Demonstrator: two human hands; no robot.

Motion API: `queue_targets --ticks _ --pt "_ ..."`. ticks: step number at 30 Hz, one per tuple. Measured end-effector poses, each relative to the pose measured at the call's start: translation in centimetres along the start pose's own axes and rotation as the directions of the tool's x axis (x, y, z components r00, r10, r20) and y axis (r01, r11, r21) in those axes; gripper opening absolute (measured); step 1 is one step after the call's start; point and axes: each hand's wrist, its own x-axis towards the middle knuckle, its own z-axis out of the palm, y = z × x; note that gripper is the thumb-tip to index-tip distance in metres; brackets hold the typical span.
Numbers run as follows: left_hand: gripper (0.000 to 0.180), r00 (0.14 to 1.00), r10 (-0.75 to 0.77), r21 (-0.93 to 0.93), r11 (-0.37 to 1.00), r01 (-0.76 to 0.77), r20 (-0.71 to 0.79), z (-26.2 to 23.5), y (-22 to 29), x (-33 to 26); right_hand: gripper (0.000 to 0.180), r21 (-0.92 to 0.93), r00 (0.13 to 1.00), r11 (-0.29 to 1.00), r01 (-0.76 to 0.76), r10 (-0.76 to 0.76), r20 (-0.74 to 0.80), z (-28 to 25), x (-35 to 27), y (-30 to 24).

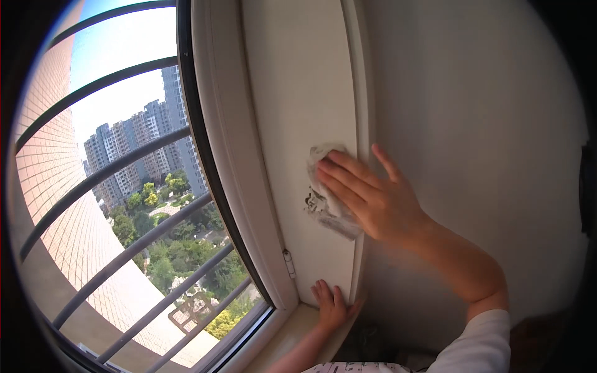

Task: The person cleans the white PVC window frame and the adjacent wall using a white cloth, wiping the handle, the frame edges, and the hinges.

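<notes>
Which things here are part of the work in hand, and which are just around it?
In use: crumpled cloth pressed flat by the right hand; white window reveal; left hand resting at its base.
Around: window bars, wall, sill.

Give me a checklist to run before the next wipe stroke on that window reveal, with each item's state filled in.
1. Right hand flat on the cloth: ok.
2. Cloth pressed against the white reveal panel: ok.
3. Cloth clean enough: not ok, it shows dark smudges.
4. Left hand braced at the base of the panel near the sill: ok.
5. Panel above the cloth free of things: ok.
6. Dirt left on the panel: cannot tell.
</notes>
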Motion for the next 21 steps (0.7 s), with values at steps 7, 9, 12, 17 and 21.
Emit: queue_targets --ticks 7,9,12,17,21 --pt "0.123 0.996 0.045 0.048 0.998 -0.049 0.083 0.2 -0.2 -0.4 0.051 0.177 0.793 0.903 -0.391 0.428 -0.434 1.7 -1.0 0.8" --pt "0.123 0.994 0.057 0.097 0.993 -0.066 0.089 0.3 -1.0 -0.9 0.053 0.325 0.680 0.832 -0.450 0.555 -0.479 4.9 -3.4 -2.8" --pt "0.122 0.992 0.056 0.078 0.995 -0.065 0.109 0.7 -1.1 -1.2 0.057 0.633 0.501 0.629 -0.451 0.765 -0.404 9.0 -7.7 -7.2" --pt "0.120 0.997 0.048 0.028 0.998 -0.050 0.066 0.5 -0.6 -1.2 0.067 0.877 0.441 0.350 -0.329 0.878 -0.185 9.7 -7.2 -10.3" --pt "0.124 0.997 0.033 0.033 0.999 -0.036 0.076 0.0 -1.5 -2.5 0.086 0.720 0.565 0.605 -0.339 0.743 -0.359 7.7 -3.1 -6.2"
